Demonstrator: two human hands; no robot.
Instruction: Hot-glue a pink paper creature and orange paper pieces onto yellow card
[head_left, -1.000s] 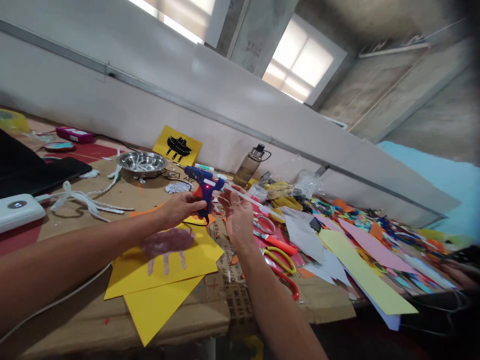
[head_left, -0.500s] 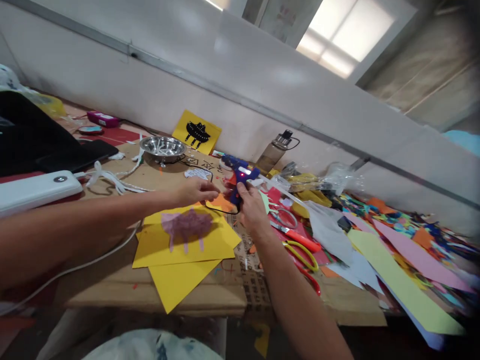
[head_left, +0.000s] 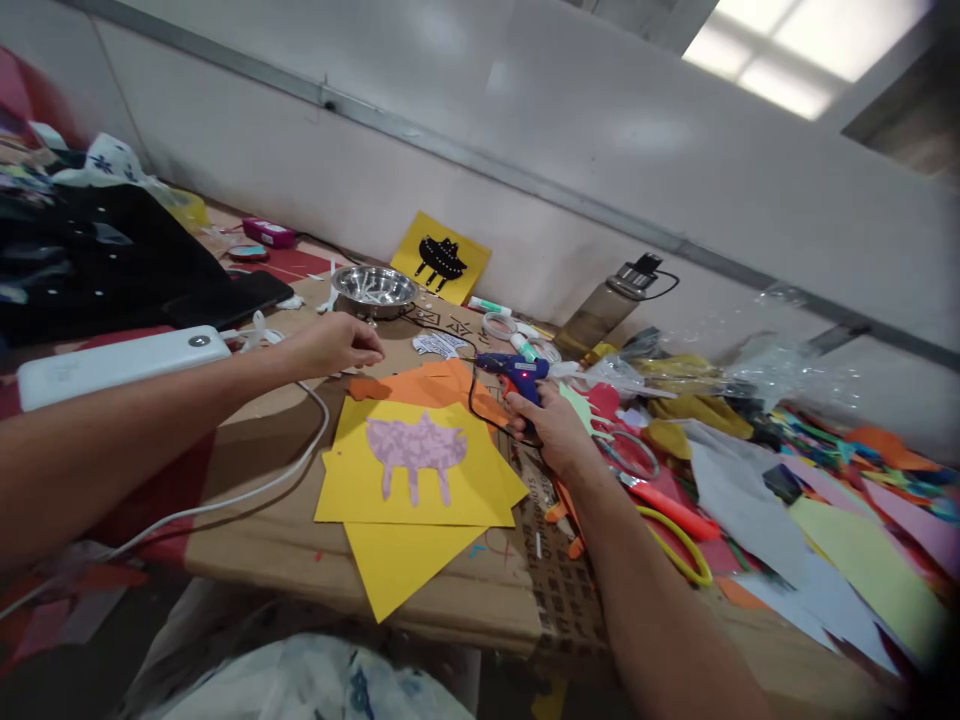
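Observation:
My right hand (head_left: 556,425) is wrapped round the handle of a blue glue gun (head_left: 523,367), which has a small red light and its nozzle facing left. A black cord (head_left: 472,395) loops down beside the gun. My left hand (head_left: 337,345) hovers just below a shiny steel bowl (head_left: 375,288), its fingers curled together; anything between them is hidden. Below both hands lies a yellow sheet (head_left: 345,495) bearing a mottled purple paper cutout (head_left: 416,447) with three legs. Orange paper (head_left: 450,383) sticks out behind the sheet, and another yellow sheet (head_left: 405,560) shows under it.
A yellow card with a black cutout (head_left: 440,262) leans on the wall. A bottle (head_left: 606,312) stands at the back right. Scissors with a yellow handle (head_left: 686,550) and paper scraps (head_left: 874,540) crowd the right. A white power bank (head_left: 124,362) and white cable (head_left: 300,465) lie left.
My left hand has drawn away from the glue gun, leftward toward the steel bowl. My right hand still grips the gun, now more level. The view has shifted left.

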